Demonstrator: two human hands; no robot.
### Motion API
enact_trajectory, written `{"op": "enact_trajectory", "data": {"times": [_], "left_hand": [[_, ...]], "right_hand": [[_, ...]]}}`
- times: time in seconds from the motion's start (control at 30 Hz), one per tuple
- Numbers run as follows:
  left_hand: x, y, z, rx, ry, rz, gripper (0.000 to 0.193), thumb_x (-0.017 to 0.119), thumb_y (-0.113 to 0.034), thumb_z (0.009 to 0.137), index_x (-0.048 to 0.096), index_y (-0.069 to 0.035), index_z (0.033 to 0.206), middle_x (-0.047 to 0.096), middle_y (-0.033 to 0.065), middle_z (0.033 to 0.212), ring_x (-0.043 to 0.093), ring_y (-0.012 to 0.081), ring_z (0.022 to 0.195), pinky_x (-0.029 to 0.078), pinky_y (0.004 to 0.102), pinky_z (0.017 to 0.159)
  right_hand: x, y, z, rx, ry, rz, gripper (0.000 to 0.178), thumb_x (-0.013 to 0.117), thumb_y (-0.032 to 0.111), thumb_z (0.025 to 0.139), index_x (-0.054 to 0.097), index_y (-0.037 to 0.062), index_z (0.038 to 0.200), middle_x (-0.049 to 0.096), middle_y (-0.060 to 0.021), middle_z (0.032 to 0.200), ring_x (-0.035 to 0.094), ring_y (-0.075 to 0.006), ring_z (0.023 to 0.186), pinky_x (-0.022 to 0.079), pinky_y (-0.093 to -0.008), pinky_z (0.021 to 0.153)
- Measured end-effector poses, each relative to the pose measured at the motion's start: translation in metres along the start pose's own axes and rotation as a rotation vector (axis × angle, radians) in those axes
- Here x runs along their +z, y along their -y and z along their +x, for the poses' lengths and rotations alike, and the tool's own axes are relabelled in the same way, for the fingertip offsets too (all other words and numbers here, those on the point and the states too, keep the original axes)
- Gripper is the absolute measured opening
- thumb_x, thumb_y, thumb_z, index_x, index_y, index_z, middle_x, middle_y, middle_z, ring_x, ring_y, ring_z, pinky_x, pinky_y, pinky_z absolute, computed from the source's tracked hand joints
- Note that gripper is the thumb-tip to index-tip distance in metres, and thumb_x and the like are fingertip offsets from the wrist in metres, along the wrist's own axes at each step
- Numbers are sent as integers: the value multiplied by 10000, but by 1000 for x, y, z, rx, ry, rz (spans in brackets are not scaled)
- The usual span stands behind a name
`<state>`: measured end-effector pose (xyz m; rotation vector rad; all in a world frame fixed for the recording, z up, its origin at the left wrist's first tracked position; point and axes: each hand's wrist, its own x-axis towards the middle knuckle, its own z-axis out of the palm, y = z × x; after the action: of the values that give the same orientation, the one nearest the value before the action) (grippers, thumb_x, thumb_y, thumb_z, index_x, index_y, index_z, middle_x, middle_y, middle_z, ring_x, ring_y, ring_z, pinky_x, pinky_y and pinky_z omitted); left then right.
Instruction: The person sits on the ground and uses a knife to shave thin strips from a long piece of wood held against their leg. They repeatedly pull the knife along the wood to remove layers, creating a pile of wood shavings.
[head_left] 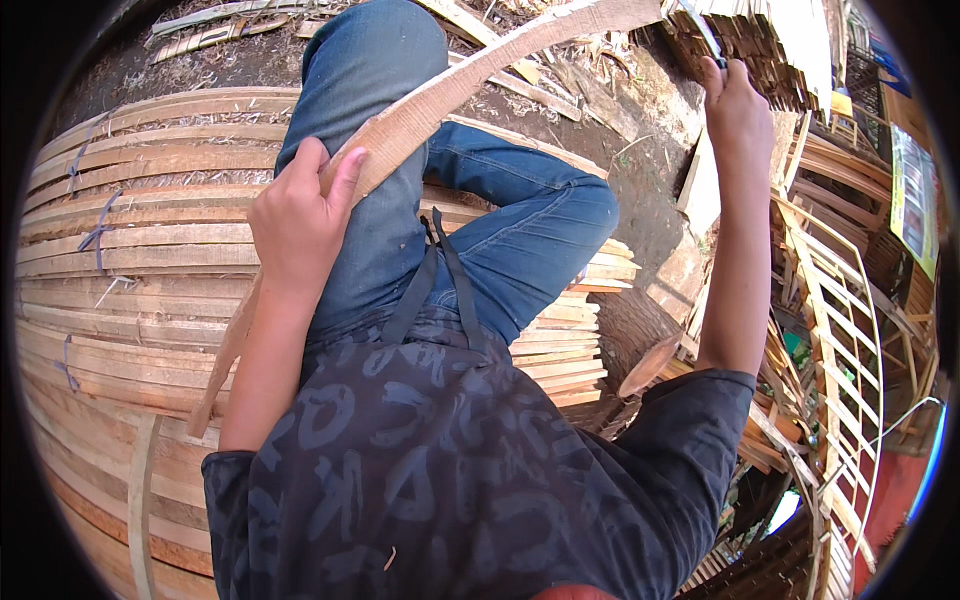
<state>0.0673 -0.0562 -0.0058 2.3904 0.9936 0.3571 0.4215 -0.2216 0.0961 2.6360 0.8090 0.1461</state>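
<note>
My left hand (300, 215) is closed around a long, flat wooden slat (460, 85), with the thumb on its upper face. The slat slants across my left thigh, its near end passing beneath my left forearm and its far end reaching the top edge of the view. On the right, my raised right hand (738, 115) grips the handle of a long-bladed knife (703, 28). The blade points up and away, close to the slat's far end; whether they touch I cannot tell. Part of the knife handle is hidden by my fingers.
Beneath me lie stacked boards (150, 235), some tied with blue string. A pile of cut wood pieces (770, 45) stands at the far right. Wood scraps (600, 100) litter the ground ahead. A slatted wooden frame (835, 350) leans on the right, beside a log (640, 330).
</note>
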Motion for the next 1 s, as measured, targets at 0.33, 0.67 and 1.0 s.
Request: {"op": "enact_trajectory", "data": {"times": [0.33, 0.67, 1.0], "left_hand": [[-5, 3, -3, 24, 18, -6, 427, 668, -436, 862, 496, -63, 746, 551, 114, 591, 588, 316, 534, 434, 394, 479], [-58, -1, 0, 45, 225, 8, 344, 796, -216, 749, 520, -17, 694, 472, 101, 542, 440, 258, 470, 353, 351, 473], [-40, -17, -22, 151, 119, -26, 265, 736, -94, 753, 479, -30, 750, 460, 105, 703, 484, 290, 620, 381, 385, 552]], "right_hand": [[113, -85, -97, 353, -95, 673, 399, 566, 374, 949, 588, -16, 865, 587, -107, 696, 548, -213, 627, 449, -373, 619], [172, 49, -207, 810, 115, 1992, 272, 432, 320, 1027, 476, 81, 905, 421, 12, 611, 352, -42, 405, 284, -204, 330], [103, 53, -169, 284, -3, 1895, 151, 500, 220, 1009, 500, 70, 991, 490, -10, 647, 430, -48, 452, 313, -179, 362]]}}
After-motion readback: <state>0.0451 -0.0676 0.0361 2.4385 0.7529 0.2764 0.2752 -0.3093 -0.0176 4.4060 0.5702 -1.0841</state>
